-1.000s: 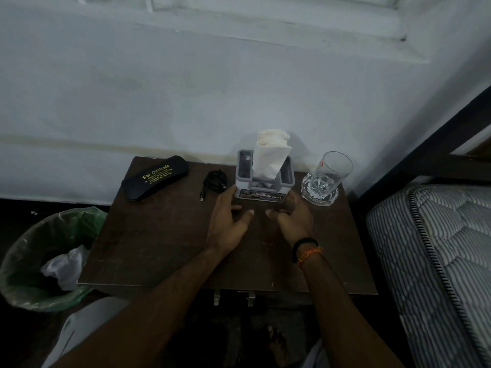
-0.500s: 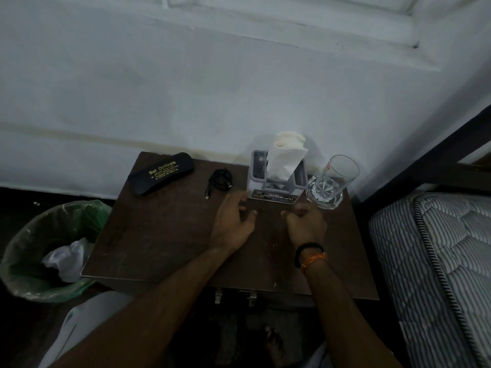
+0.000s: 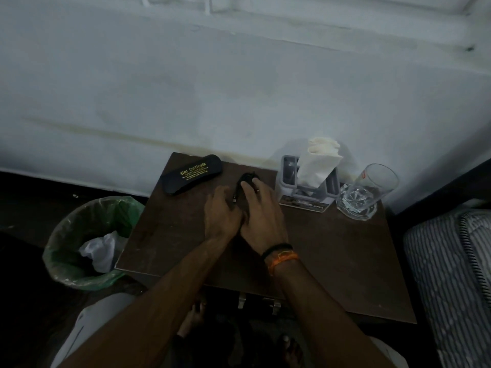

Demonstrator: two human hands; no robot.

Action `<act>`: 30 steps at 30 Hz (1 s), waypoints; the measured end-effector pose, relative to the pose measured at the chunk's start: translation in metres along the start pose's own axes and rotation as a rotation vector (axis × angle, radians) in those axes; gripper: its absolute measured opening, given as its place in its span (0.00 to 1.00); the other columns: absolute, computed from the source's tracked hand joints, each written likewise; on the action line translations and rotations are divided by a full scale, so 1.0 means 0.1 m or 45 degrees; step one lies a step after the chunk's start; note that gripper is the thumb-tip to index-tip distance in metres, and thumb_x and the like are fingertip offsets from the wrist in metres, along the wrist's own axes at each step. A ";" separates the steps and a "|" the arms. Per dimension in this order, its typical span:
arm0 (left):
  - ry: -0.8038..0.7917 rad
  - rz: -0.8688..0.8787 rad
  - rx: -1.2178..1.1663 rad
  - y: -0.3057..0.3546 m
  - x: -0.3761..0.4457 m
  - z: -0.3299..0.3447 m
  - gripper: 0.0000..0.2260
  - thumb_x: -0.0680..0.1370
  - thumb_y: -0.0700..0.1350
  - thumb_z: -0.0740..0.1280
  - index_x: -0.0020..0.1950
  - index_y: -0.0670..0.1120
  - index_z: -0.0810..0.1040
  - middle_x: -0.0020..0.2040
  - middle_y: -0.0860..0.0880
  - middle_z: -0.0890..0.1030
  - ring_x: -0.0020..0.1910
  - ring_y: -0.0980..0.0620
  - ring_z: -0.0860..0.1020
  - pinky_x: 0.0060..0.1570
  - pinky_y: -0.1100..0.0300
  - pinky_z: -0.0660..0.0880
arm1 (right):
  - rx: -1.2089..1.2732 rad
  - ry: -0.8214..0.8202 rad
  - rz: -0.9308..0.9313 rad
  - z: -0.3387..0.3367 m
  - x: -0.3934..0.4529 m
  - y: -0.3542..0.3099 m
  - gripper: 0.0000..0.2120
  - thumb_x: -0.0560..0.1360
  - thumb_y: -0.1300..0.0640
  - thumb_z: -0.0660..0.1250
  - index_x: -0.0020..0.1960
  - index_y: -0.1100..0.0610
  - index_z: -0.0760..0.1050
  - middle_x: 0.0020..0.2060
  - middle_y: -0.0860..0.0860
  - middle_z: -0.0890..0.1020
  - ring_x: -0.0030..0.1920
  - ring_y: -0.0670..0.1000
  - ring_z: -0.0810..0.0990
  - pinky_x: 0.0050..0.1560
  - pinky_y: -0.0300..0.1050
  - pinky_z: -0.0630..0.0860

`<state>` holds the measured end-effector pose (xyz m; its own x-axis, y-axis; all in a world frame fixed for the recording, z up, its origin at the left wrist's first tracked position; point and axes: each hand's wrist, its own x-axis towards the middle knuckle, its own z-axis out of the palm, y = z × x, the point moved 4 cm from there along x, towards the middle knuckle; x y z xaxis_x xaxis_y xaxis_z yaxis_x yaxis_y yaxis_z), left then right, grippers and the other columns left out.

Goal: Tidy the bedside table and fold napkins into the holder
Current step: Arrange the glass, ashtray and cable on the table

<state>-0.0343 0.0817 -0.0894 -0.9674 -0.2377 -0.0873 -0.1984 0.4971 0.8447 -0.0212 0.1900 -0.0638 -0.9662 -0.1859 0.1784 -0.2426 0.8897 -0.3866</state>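
A grey napkin holder point(image 3: 305, 191) stands at the back of the dark bedside table point(image 3: 332, 261), with folded white napkins point(image 3: 317, 163) sticking up out of it. Left of it lies a coiled black cable point(image 3: 247, 180). My right hand point(image 3: 261, 216) reaches over the cable with its fingertips on the coil; whether it grips is hidden. My left hand point(image 3: 221, 213) rests beside it, fingers near the cable's plug end, holding nothing.
A black glasses case point(image 3: 192, 173) lies at the back left corner. A glass tumbler point(image 3: 366, 193) stands right of the holder. A green-lined bin point(image 3: 87, 240) with white paper in it sits on the floor to the left. A striped mattress point(image 3: 451, 274) borders the right.
Both hands have left the front of the napkin holder and moved left to the black cable. The holder now stands free.
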 end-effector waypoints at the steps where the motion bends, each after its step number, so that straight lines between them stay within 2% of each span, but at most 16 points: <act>1: -0.013 0.019 -0.024 0.01 0.01 -0.02 0.19 0.74 0.36 0.67 0.65 0.44 0.72 0.59 0.46 0.75 0.57 0.48 0.75 0.54 0.54 0.76 | -0.029 -0.052 0.006 0.05 0.05 -0.01 0.32 0.73 0.59 0.67 0.76 0.57 0.63 0.76 0.59 0.62 0.75 0.61 0.61 0.71 0.56 0.65; 4: -0.064 0.053 -0.066 0.04 0.01 -0.04 0.18 0.74 0.33 0.65 0.64 0.43 0.74 0.55 0.50 0.77 0.51 0.56 0.73 0.44 0.71 0.70 | -0.063 -0.165 0.083 0.14 0.13 0.07 0.33 0.76 0.56 0.65 0.78 0.55 0.57 0.78 0.57 0.57 0.77 0.60 0.54 0.74 0.57 0.61; 6: -0.098 0.041 -0.114 0.05 0.04 -0.02 0.18 0.75 0.32 0.64 0.64 0.44 0.75 0.55 0.51 0.77 0.50 0.59 0.73 0.40 0.74 0.68 | -0.053 -0.182 0.135 0.18 0.16 0.12 0.31 0.77 0.55 0.64 0.78 0.55 0.57 0.78 0.57 0.57 0.77 0.59 0.56 0.74 0.56 0.62; 8: -0.117 0.002 -0.167 0.03 0.08 0.00 0.18 0.76 0.33 0.63 0.65 0.45 0.75 0.57 0.51 0.78 0.51 0.60 0.73 0.41 0.75 0.67 | -0.019 -0.209 0.172 0.21 0.18 0.14 0.30 0.78 0.54 0.64 0.77 0.55 0.58 0.77 0.56 0.58 0.76 0.57 0.58 0.73 0.53 0.63; 10: -0.122 -0.026 -0.201 0.02 0.11 0.02 0.19 0.76 0.33 0.62 0.65 0.46 0.75 0.57 0.51 0.78 0.52 0.59 0.74 0.41 0.74 0.67 | 0.016 -0.230 0.202 0.24 0.20 0.15 0.30 0.79 0.54 0.64 0.78 0.55 0.57 0.77 0.55 0.59 0.76 0.57 0.59 0.72 0.52 0.62; 14: -0.128 -0.055 -0.250 0.01 0.18 0.05 0.20 0.76 0.34 0.62 0.67 0.46 0.75 0.60 0.50 0.79 0.56 0.56 0.75 0.47 0.71 0.70 | 0.042 -0.223 0.231 0.26 0.21 0.15 0.30 0.79 0.53 0.63 0.78 0.56 0.57 0.77 0.55 0.59 0.76 0.56 0.60 0.73 0.52 0.61; 17: -0.162 -0.049 -0.279 0.01 0.22 0.08 0.20 0.76 0.35 0.63 0.67 0.47 0.75 0.61 0.50 0.79 0.57 0.56 0.76 0.43 0.73 0.69 | 0.059 -0.228 0.256 0.26 0.23 0.16 0.31 0.78 0.53 0.64 0.78 0.56 0.58 0.77 0.56 0.59 0.76 0.56 0.59 0.73 0.53 0.61; 22: -0.174 -0.076 -0.285 0.00 0.29 0.04 0.20 0.76 0.38 0.65 0.67 0.48 0.75 0.63 0.50 0.79 0.60 0.55 0.76 0.56 0.63 0.73 | 0.055 -0.252 0.261 0.28 0.26 0.13 0.32 0.77 0.53 0.65 0.77 0.56 0.57 0.77 0.56 0.58 0.76 0.57 0.59 0.73 0.53 0.61; 25: -0.179 -0.056 -0.264 0.00 0.33 0.00 0.17 0.76 0.38 0.65 0.64 0.47 0.77 0.61 0.51 0.79 0.58 0.56 0.76 0.54 0.66 0.72 | 0.066 -0.259 0.260 0.29 0.27 0.12 0.32 0.77 0.51 0.66 0.77 0.56 0.59 0.77 0.56 0.59 0.75 0.58 0.61 0.73 0.55 0.62; 27: -0.125 0.067 -0.143 0.01 0.35 -0.08 0.12 0.76 0.37 0.66 0.59 0.45 0.78 0.58 0.50 0.79 0.55 0.55 0.76 0.52 0.64 0.74 | 0.040 -0.229 0.257 0.27 0.27 0.11 0.32 0.76 0.52 0.67 0.76 0.56 0.61 0.76 0.56 0.61 0.73 0.59 0.63 0.71 0.55 0.65; 30: 0.178 0.359 0.282 0.00 0.45 -0.27 0.11 0.74 0.38 0.66 0.55 0.45 0.79 0.58 0.45 0.77 0.59 0.45 0.73 0.59 0.51 0.72 | -0.087 -0.124 0.214 0.21 0.26 0.09 0.28 0.74 0.56 0.68 0.72 0.57 0.66 0.72 0.56 0.65 0.70 0.59 0.66 0.68 0.53 0.68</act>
<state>-0.0736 0.0485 -0.0790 -0.9611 -0.1694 0.2180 0.0288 0.7240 0.6892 -0.0506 0.1847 -0.0814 -0.9973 -0.0687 0.0265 -0.0736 0.9373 -0.3406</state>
